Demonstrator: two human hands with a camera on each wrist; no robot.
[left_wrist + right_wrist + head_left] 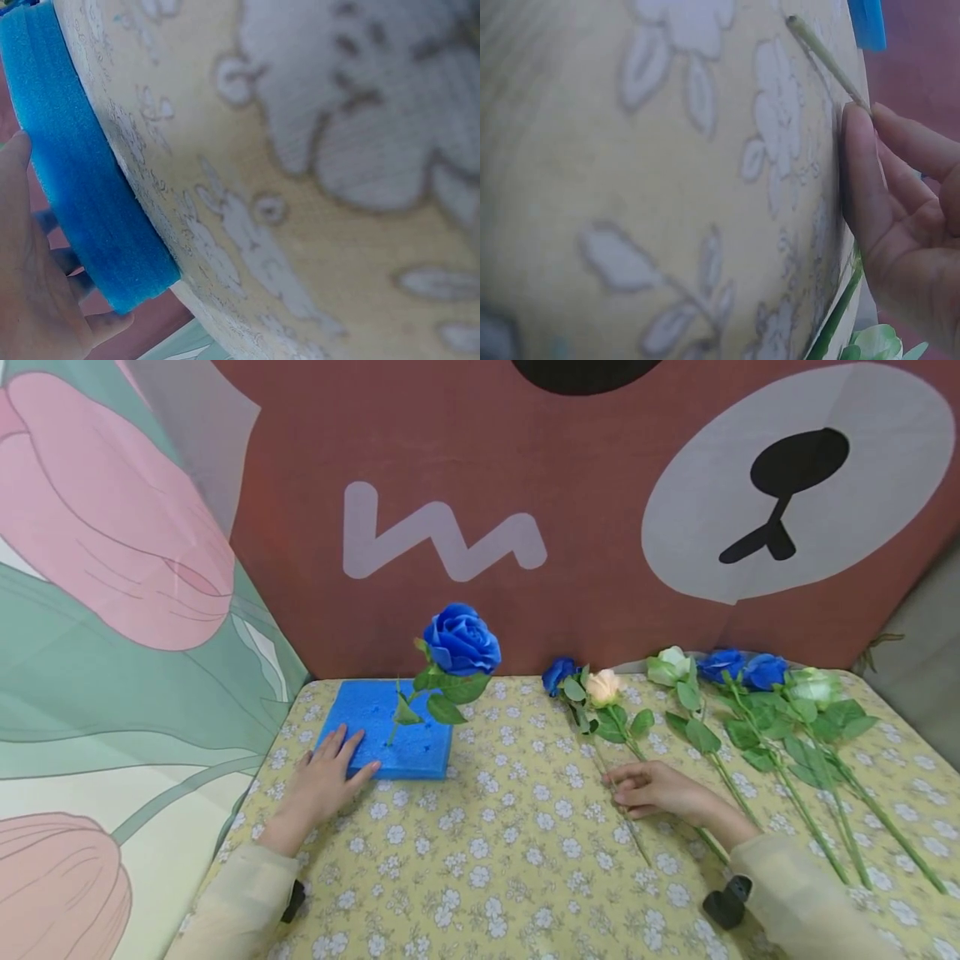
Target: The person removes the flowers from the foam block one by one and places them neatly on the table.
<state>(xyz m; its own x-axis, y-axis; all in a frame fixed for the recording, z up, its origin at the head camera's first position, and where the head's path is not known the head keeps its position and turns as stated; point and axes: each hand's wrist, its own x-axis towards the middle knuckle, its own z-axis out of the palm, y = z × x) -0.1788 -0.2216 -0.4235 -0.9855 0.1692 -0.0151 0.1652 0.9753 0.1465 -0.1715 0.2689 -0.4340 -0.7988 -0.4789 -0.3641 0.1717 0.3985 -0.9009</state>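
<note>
My left hand [324,781] rests with spread fingers on the left front part of a blue foam block [420,760]. In the left wrist view the block's thick side [94,165] shows, with the hand along it. A blue rose [461,642] stands upright in the block, its stem sunk into the top. My right hand [662,789] pinches the thin stem of a second blue rose [558,677], whose head lies toward the back of the table. In the right wrist view the cut end of that stem [825,60] sticks out past thumb and fingertips.
Beside the held stem lies a peach rose [603,687]. Further right lie a white-green rose [671,667], two blue roses [765,672] and a pale green rose [813,687], stems toward the front. A flowered cloth [480,860] covers the table; a printed curtain [450,460] hangs behind.
</note>
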